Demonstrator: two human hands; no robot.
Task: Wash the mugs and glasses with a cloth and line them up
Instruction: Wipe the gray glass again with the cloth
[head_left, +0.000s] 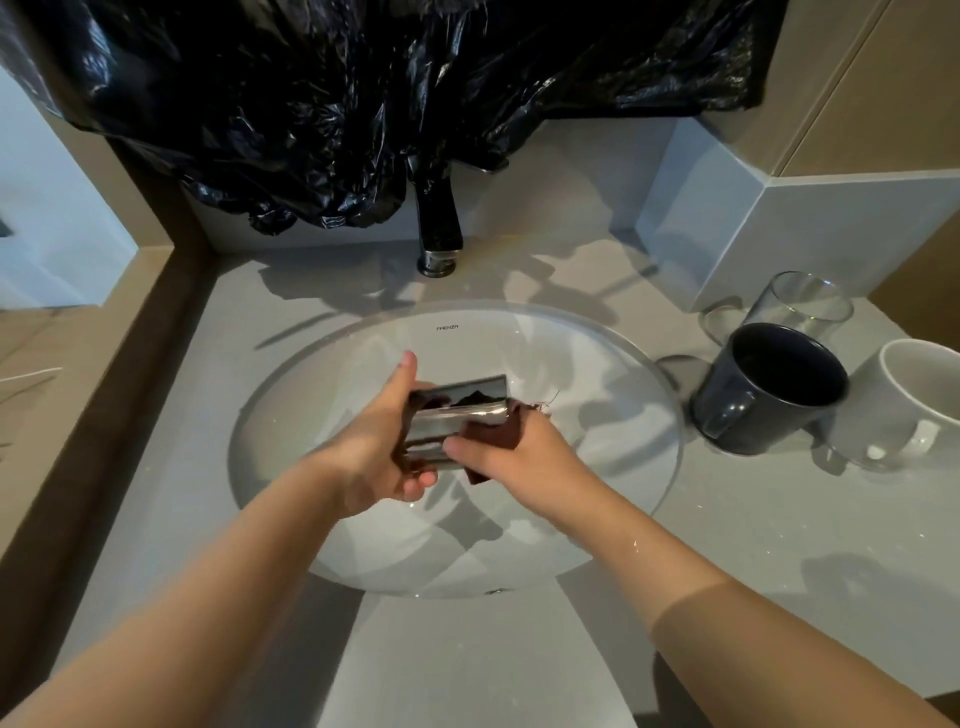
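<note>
Over the white sink (322, 364) my left hand (379, 447) grips a shiny steel cup (457, 410), tipped on its side with its mouth toward the right. My right hand (511, 449) holds a dark brown cloth (498, 434) against the cup's lower right side. On the counter to the right stand a clear glass (802, 306), a dark blue mug (769, 389) and a white mug (914, 405), close together.
A black tap (439, 228) rises behind the sink. Crumpled black plastic sheeting (363, 104) hangs over the back wall above it. A grey boxed ledge (779, 223) stands at the back right. The grey counter (779, 519) runs around the basin.
</note>
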